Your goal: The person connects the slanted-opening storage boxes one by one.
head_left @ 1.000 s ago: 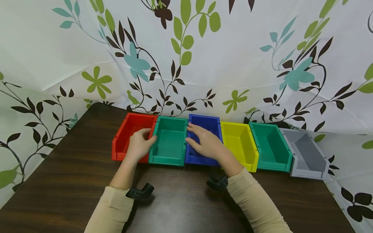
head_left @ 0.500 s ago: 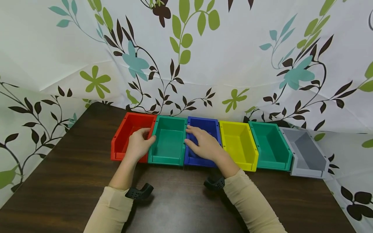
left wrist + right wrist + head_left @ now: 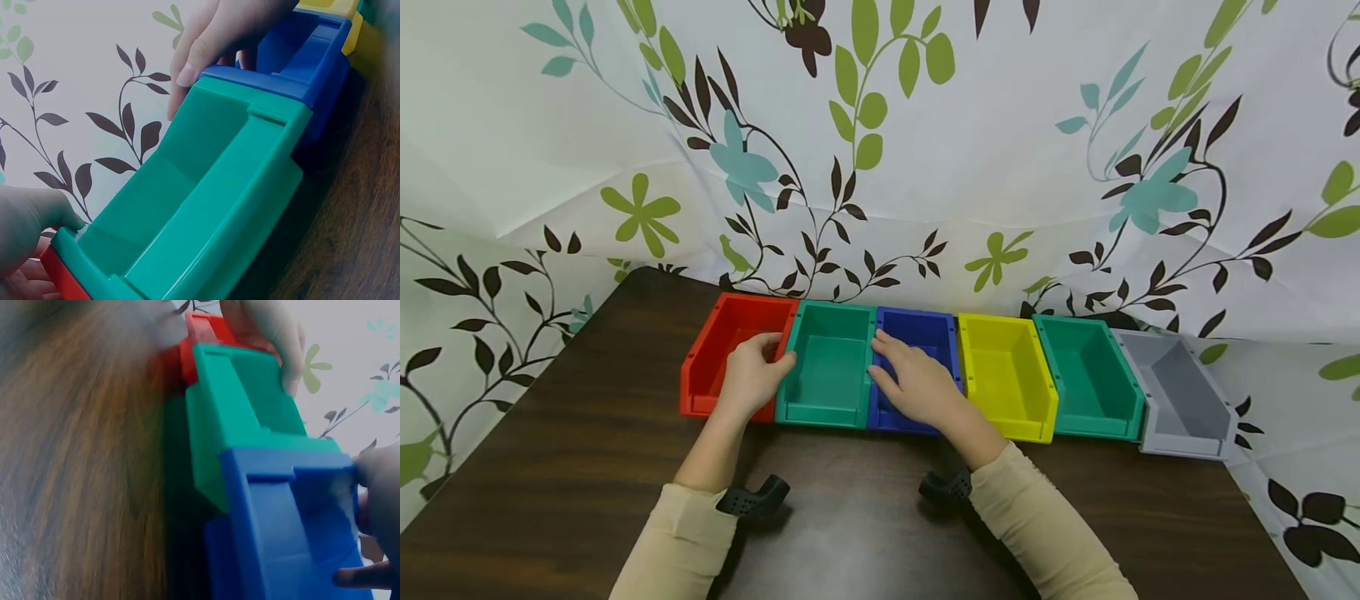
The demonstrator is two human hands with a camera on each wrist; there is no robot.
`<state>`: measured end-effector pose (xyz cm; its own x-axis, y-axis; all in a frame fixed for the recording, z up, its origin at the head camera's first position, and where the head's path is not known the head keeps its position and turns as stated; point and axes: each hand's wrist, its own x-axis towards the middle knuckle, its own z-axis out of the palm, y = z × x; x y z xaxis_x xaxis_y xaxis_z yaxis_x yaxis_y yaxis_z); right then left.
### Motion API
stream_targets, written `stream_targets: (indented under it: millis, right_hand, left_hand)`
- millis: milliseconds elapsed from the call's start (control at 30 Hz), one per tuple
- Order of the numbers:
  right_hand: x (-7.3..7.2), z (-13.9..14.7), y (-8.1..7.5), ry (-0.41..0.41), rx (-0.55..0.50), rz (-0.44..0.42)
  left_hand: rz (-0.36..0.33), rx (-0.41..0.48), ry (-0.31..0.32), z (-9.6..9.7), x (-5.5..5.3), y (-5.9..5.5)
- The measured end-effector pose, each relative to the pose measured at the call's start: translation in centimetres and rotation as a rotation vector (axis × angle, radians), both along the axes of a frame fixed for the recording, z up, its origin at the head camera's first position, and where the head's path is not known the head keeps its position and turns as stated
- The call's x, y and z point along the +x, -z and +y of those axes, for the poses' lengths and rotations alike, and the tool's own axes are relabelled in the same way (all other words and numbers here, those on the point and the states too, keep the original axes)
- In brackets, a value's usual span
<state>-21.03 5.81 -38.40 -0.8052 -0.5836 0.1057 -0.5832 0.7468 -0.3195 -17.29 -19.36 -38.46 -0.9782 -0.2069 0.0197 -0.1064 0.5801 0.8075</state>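
Red (image 3: 698, 375), green (image 3: 831, 362) and blue (image 3: 951, 342) open plastic bins stand side by side at the left of a row. My left hand (image 3: 749, 373) pinches the adjoining walls of the red and green bins, thumb on the green side, fingers in the red bin. My right hand (image 3: 921, 383) grips the blue bin's left wall, by the green one. In the left wrist view, the right hand's thumb (image 3: 190, 72) lies over the rim behind the green bin (image 3: 206, 175). Some right fingers are hidden by the blue bin's wall.
Yellow (image 3: 1011, 375), second green (image 3: 1090, 383) and grey (image 3: 1183, 400) bins continue the row to the right. Dark wood table (image 3: 850, 517) lies in front. A leaf-patterned cloth (image 3: 910, 167) hangs right behind the bins. Black wrist devices (image 3: 752, 500) sit at both cuffs.
The blue bin has shifted slightly toward me against its neighbours, my right hand moving along with it. My left hand keeps its hold. The whole view drifts a little.
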Motion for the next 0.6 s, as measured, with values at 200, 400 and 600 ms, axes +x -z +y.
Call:
stream_targets:
  millis: [200, 400, 600]
  right_hand:
    - [0.2, 1.0, -0.2, 0.007, 0.004, 0.091]
    - [0.5, 5.2, -1.1, 0.182, -0.165, 0.112]
    - [0.4, 9.8, -2.8, 0.467, -0.149, 0.017]
  left_hand:
    - [-0.019, 0.001, -0.019, 0.1, -0.2, 0.4]
    - [-0.001, 0.004, -0.044, 0.4, -0.1, 0.3]
    - [0.035, -0.014, -0.078, 0.4, 0.0, -0.1]
